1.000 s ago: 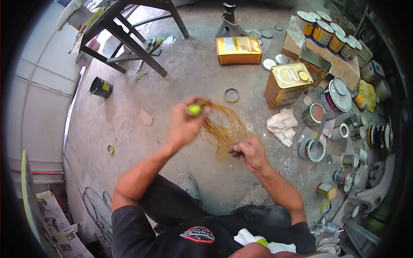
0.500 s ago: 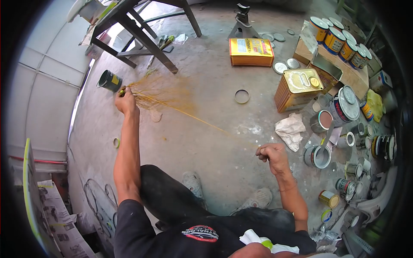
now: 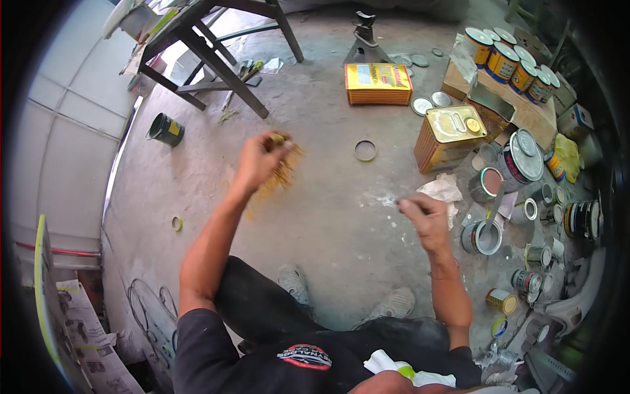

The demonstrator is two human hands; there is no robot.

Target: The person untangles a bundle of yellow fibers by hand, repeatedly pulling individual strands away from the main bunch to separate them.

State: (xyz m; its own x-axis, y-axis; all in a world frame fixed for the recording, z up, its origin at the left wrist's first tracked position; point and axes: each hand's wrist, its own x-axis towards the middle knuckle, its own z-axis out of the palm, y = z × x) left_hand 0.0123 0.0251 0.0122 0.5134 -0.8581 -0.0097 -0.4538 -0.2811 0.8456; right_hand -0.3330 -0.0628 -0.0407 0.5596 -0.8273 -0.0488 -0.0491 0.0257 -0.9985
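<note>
My left hand (image 3: 258,161) is closed round the top of a bundle of yellow-brown straw-like fibres (image 3: 283,172), held over the concrete floor. The loose ends hang down beside the fingers and are smeared by motion. Something yellow-green shows at the grip. To the right, my right hand (image 3: 428,222) is raised with thumb and fingers pinched together; whatever sits in the pinch is too small to make out. A crumpled white cloth (image 3: 441,188) lies on the floor just behind that hand.
A dark can (image 3: 165,130) stands at left near a wooden trestle (image 3: 226,72). Yellow thinner tins (image 3: 378,84), an upright metal tin (image 3: 453,134) and several paint cans (image 3: 489,238) crowd the right side. A ring-shaped lid (image 3: 365,151) lies mid-floor.
My left hand has swung right and slightly up from beside the dark can, carrying the fibre bundle. The fibres, fanned out toward the right before, now hang bunched. My right hand has shifted slightly.
</note>
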